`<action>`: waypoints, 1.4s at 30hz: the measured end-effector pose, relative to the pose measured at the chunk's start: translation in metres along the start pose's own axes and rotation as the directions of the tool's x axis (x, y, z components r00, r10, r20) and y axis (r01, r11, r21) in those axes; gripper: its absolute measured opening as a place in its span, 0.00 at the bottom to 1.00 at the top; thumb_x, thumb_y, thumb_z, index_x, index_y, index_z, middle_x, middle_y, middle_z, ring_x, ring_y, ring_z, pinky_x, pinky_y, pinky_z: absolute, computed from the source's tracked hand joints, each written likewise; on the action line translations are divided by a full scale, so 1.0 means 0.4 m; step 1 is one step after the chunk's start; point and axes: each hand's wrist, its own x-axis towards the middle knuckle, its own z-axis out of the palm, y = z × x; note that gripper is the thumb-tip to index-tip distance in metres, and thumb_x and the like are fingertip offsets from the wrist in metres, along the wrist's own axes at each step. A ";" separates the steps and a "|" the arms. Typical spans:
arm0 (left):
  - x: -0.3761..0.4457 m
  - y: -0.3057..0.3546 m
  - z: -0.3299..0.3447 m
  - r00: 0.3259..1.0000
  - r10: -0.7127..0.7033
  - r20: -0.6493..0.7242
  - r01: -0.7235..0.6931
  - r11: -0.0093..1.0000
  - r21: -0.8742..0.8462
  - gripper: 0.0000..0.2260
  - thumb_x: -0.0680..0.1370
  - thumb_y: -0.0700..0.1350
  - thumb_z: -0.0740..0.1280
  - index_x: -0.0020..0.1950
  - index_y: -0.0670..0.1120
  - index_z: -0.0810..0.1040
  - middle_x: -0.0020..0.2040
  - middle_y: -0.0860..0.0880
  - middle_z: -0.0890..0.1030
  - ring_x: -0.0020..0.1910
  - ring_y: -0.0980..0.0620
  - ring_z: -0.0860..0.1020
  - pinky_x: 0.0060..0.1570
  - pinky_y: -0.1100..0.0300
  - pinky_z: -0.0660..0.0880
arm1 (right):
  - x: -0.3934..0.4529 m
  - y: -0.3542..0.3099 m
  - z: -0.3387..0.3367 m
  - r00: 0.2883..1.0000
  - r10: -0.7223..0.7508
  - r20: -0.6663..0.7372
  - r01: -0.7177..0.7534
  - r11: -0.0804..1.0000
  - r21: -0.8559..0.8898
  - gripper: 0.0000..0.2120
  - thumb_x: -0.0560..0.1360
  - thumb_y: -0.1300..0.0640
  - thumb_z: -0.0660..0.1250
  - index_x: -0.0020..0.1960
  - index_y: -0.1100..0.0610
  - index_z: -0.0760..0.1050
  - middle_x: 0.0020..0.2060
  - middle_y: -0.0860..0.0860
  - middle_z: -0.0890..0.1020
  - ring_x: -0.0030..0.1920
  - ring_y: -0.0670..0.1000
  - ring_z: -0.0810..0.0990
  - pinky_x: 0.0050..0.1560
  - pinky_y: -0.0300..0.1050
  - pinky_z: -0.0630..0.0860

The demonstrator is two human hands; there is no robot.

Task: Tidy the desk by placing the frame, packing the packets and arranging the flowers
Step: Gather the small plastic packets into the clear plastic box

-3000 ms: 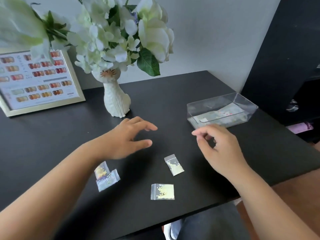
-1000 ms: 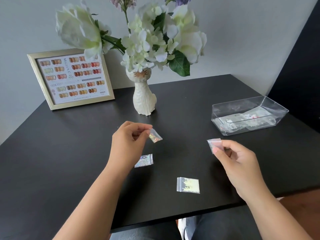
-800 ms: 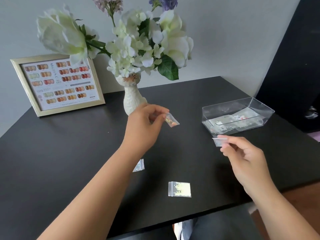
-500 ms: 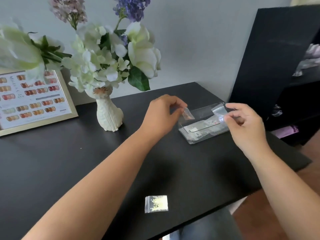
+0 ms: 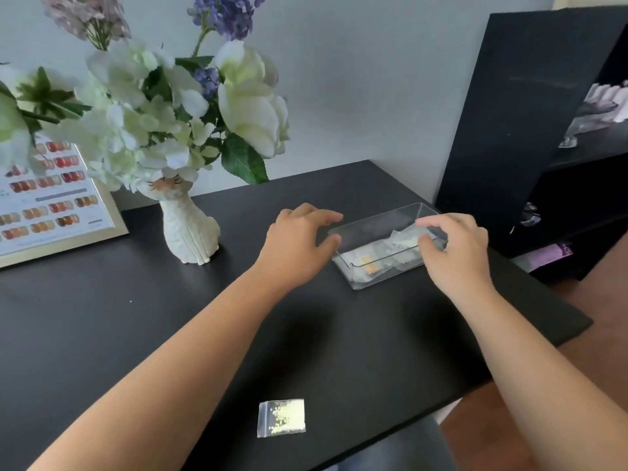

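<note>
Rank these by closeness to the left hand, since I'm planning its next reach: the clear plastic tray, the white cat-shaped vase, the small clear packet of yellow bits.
From the left hand:
1. Clear plastic tray, just to its right, by the fingertips.
2. White cat-shaped vase, to its left.
3. Small clear packet of yellow bits, near the table's front edge.

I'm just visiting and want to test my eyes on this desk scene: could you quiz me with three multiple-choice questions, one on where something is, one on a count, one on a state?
1. Where is the clear box?
A. beside the frame
B. at the desk's right side, between both hands
C. on the floor

2. How many packets lie loose on the desk outside the box?
A. one
B. three
C. five

3. What is the left hand doing?
A. pinching a packet
B. gripping the vase
C. open, holding nothing

Answers: 1 B, the box sits on the right with a hand at each end; 2 A, only the yellow-speckled packet remains near the front edge; 3 C, its fingers are spread and empty.
</note>
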 end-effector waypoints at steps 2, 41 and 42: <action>-0.047 -0.042 -0.039 1.000 0.003 0.019 -0.002 0.999 -0.048 0.15 0.78 0.49 0.68 0.64 0.55 0.77 0.56 0.54 0.79 0.57 0.49 0.75 0.62 0.52 0.71 | -0.046 -0.006 0.004 0.997 -0.070 -0.024 0.071 0.996 0.045 0.12 0.75 0.60 0.66 0.54 0.46 0.79 0.58 0.46 0.73 0.60 0.53 0.66 0.57 0.49 0.71; -0.282 -0.113 -0.155 0.997 -0.081 0.015 0.080 0.925 -0.370 0.05 0.74 0.48 0.74 0.41 0.51 0.80 0.34 0.56 0.83 0.28 0.60 0.71 0.31 0.70 0.68 | -0.253 -0.182 0.028 0.785 -0.202 0.586 0.170 0.979 0.109 0.05 0.72 0.49 0.68 0.37 0.46 0.79 0.36 0.40 0.80 0.37 0.42 0.77 0.35 0.33 0.71; -0.254 -0.098 -0.144 0.998 -0.062 0.015 0.063 0.918 -0.392 0.04 0.74 0.47 0.74 0.41 0.51 0.81 0.35 0.58 0.83 0.29 0.60 0.71 0.32 0.70 0.68 | -0.230 -0.174 0.020 0.823 -0.191 0.535 0.159 0.982 0.105 0.06 0.72 0.49 0.68 0.38 0.46 0.80 0.36 0.41 0.81 0.38 0.42 0.77 0.35 0.33 0.71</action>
